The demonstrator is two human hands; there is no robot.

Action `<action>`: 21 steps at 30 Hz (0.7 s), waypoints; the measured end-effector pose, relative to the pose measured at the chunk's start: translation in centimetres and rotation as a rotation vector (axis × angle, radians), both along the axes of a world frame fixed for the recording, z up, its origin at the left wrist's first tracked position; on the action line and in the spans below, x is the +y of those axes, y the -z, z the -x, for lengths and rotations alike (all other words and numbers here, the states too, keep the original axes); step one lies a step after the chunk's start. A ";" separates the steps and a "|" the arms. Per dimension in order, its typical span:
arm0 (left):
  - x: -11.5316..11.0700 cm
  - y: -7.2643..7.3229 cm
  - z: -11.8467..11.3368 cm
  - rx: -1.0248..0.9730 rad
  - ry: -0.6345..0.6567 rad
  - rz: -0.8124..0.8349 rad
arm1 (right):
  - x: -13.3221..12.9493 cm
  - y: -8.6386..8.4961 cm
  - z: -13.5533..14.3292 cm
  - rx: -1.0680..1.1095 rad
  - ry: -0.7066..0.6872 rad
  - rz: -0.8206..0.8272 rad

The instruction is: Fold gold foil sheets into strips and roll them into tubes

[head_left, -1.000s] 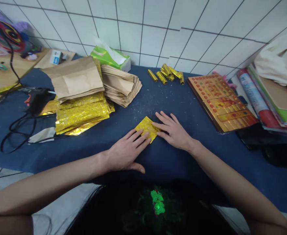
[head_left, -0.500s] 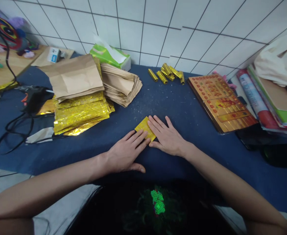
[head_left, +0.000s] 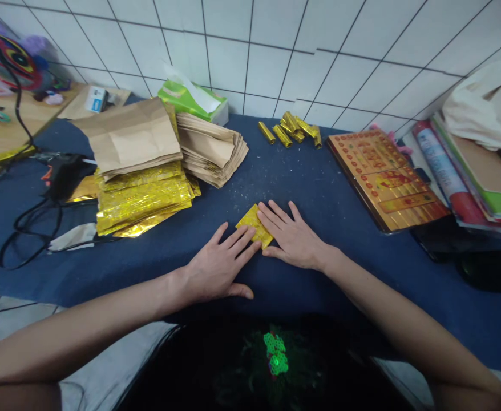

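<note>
A small folded piece of gold foil paper (head_left: 247,217) lies flat on the dark blue cloth (head_left: 207,211) in front of me. On its lower left part rest the fingertips of my left hand (head_left: 220,262), which is open with the thumb stretched out toward me. From the right, my right hand (head_left: 295,240) lies open over the paper's right side, its fingers extended. Both hands hide part of the paper. Behind them, several rolled gold paper tubes (head_left: 282,136) lie near the wall.
At left are gold foil sheets (head_left: 143,202), brown paper sheets (head_left: 134,137), a black glue gun (head_left: 64,177) with its cord, and a green tissue pack (head_left: 186,100). To the right lie a gold-orange printed box (head_left: 387,180) and a red-and-blue cylinder (head_left: 443,165).
My left index finger has lifted and spread away from the other fingers. Otherwise both hands stay on the gold paper, and the view has shifted slightly.
</note>
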State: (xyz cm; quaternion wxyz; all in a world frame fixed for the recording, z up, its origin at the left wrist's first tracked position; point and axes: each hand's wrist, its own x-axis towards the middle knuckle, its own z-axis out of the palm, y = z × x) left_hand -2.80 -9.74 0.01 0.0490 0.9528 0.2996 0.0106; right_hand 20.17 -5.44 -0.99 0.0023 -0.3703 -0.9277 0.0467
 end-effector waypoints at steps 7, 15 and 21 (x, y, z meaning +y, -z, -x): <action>-0.1 0.1 -0.1 0.016 -0.006 -0.010 | -0.8 -1.7 1.0 0.023 0.096 -0.017; -0.1 0.2 -0.1 0.021 -0.012 -0.016 | 0.0 0.0 1.6 0.040 0.017 0.024; -0.1 0.0 -0.1 0.009 -0.020 0.010 | 1.1 -0.2 -0.3 0.043 0.112 0.008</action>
